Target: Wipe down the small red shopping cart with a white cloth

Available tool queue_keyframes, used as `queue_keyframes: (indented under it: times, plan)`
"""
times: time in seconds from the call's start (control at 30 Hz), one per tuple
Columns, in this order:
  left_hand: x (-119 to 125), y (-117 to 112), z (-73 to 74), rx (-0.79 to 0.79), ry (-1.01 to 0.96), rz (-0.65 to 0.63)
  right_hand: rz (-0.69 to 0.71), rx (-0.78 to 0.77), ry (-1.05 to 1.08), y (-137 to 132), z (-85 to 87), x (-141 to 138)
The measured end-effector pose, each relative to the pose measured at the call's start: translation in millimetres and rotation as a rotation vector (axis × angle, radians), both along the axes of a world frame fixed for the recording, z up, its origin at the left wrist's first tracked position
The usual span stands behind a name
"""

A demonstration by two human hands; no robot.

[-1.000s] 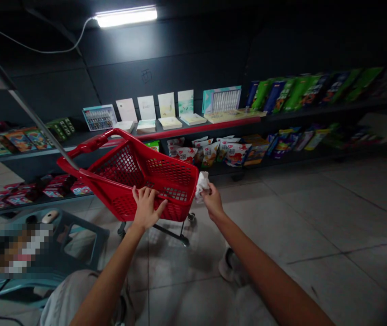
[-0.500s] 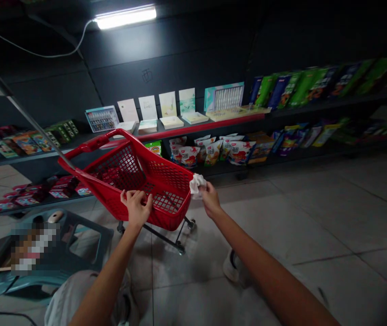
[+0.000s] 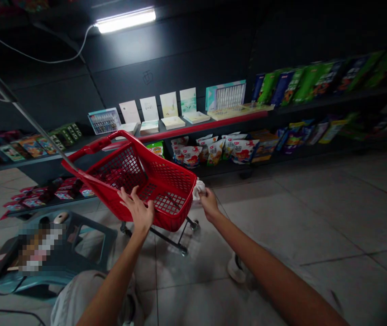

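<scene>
A red plastic shopping cart [image 3: 161, 181] with lattice walls stands before me on dark wheels, its handle toward the shelf on the left. My left hand [image 3: 139, 210] is at the cart's near side rim, fingers spread apart and holding nothing; whether it touches the rim I cannot tell. In my right hand [image 3: 209, 203] a crumpled white cloth [image 3: 198, 189] is pinched between the fingers, against or very close to the cart's front end. Through the lattice, red packages on the low shelf show behind the basket.
A grey-blue plastic stool [image 3: 94, 242] with items on it stands at left. Behind the cart, a shelf [image 3: 179, 132] carries booklets and boxed sets, with snack bags [image 3: 244, 151] below. A metal pole [image 3: 33, 118] slants across the left. A lamp [image 3: 125, 20] glows above.
The fingers of my left hand have lifted and spread from their curl over the cart's rim. My right hand keeps the cloth at the cart's front end. The whole view has shifted slightly.
</scene>
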State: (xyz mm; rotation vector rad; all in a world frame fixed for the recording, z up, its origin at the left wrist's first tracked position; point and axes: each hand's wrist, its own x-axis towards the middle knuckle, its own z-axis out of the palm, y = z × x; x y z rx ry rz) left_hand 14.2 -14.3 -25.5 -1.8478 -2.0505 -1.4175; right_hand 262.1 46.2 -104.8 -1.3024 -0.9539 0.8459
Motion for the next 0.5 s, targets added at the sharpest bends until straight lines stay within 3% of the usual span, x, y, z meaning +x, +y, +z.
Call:
queue_keyframes:
  times: [0.1, 0.17, 0.33, 0.5]
  plan:
    - [9.6, 3.1, -11.1, -0.044, -0.196, 0.037, -0.004, 0.072, -0.032, 9.3, 25.3, 11.0]
    - [12.3, 6.0, -16.9, -0.048, -0.218, 0.03, -0.029, 0.1, -0.106, 8.8, 35.1, 11.5]
    - [6.9, 7.7, -21.5, -0.013, -0.152, 0.03, -0.07, 0.118, -0.138, 6.2, 37.5, 6.3]
    - [-2.0, -0.9, -17.8, -0.027, -0.236, 0.009, -0.046, 0.116, -0.091, 6.7, 42.2, 6.8]
